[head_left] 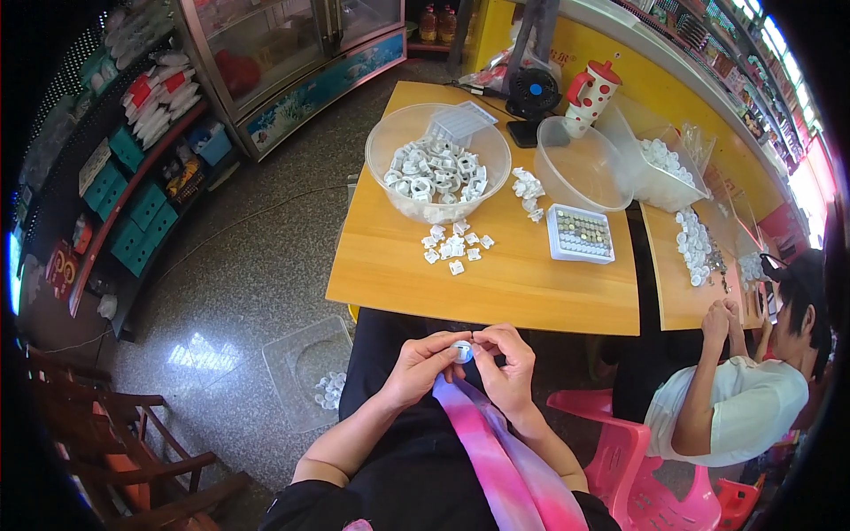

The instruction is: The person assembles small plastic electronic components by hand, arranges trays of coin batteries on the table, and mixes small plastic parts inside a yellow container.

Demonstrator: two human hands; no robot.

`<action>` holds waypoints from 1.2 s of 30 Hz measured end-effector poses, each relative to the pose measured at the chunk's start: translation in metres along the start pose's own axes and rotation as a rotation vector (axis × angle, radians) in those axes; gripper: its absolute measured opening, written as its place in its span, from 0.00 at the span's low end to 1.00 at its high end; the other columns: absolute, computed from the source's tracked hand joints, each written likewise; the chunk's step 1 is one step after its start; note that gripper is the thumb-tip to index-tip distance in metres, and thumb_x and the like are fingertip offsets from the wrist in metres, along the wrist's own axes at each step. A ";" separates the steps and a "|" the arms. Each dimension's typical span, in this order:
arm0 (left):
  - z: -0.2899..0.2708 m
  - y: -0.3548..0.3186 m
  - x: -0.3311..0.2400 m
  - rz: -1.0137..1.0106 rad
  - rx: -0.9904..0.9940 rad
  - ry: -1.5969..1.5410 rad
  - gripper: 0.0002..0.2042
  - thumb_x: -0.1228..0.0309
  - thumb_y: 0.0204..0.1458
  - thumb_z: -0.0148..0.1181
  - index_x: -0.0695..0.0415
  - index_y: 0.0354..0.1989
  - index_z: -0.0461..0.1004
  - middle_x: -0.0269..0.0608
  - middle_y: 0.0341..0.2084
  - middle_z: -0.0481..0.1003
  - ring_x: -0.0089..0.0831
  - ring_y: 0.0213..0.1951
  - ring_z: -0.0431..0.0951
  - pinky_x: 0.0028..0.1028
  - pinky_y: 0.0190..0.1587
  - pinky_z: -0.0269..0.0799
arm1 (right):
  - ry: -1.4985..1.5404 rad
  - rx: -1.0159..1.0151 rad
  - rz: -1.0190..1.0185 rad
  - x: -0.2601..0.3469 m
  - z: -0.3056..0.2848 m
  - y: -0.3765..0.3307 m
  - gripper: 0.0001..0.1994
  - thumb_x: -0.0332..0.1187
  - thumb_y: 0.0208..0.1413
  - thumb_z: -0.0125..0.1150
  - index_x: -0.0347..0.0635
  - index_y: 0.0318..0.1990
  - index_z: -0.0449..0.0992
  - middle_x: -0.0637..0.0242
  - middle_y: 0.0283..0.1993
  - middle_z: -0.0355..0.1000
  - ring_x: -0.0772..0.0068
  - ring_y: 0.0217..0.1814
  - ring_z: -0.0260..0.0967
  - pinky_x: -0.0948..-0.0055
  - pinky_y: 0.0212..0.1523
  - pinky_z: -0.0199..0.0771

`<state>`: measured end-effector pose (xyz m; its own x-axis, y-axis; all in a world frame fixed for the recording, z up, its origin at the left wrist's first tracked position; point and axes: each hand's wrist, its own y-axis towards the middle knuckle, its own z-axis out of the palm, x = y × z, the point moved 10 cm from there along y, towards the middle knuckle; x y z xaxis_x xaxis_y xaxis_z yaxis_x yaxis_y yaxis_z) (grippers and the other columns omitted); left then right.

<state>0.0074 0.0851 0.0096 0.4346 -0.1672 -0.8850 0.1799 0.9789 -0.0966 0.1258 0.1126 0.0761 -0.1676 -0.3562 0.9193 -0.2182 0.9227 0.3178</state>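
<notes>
Left hand (418,365) and right hand (506,365) pinch a small round white-and-blue plastic piece (463,352) between their fingertips, above the lap, short of the yellow wooden table (398,288). Beyond it lie loose white plastic parts (457,242), then a clear round plastic bowl (379,183) heaped with similar white ones.

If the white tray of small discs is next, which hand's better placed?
Right hand, probably: it's nearer the white tray, which sits toward that side. Left hand is farther; both are at the small round piece.
</notes>
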 end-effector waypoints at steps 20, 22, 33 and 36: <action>-0.002 0.003 0.013 -0.033 0.053 -0.054 0.15 0.76 0.61 0.48 0.66 0.54 0.70 0.41 0.37 0.72 0.23 0.30 0.75 0.21 0.32 0.71 | 0.081 0.026 0.022 -0.017 0.004 -0.003 0.04 0.16 0.48 0.61 0.32 0.31 0.77 0.62 0.32 0.70 0.75 0.33 0.71 0.81 0.32 0.71; 0.000 0.002 0.013 -0.039 0.045 -0.061 0.15 0.75 0.61 0.50 0.66 0.54 0.70 0.42 0.37 0.74 0.24 0.31 0.75 0.22 0.32 0.71 | 0.056 0.040 -0.001 -0.016 0.005 -0.004 0.04 0.16 0.48 0.61 0.32 0.31 0.77 0.62 0.33 0.70 0.75 0.33 0.71 0.81 0.32 0.71; 0.000 0.002 0.014 -0.077 0.030 -0.130 0.15 0.75 0.59 0.52 0.67 0.53 0.70 0.43 0.38 0.74 0.25 0.31 0.75 0.21 0.31 0.70 | 0.076 0.022 0.038 -0.020 0.005 -0.004 0.05 0.15 0.47 0.59 0.32 0.32 0.76 0.61 0.33 0.69 0.75 0.32 0.72 0.81 0.33 0.72; -0.001 0.002 0.014 -0.069 0.026 -0.103 0.14 0.76 0.59 0.52 0.67 0.52 0.71 0.43 0.38 0.74 0.25 0.30 0.75 0.21 0.31 0.70 | 0.090 0.035 0.028 -0.024 0.006 -0.004 0.06 0.15 0.47 0.59 0.33 0.32 0.76 0.62 0.33 0.69 0.76 0.32 0.71 0.81 0.32 0.72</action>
<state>0.0133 0.0850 -0.0036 0.5087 -0.2461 -0.8250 0.2345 0.9617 -0.1423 0.1255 0.1163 0.0511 -0.0872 -0.3142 0.9453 -0.2487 0.9258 0.2847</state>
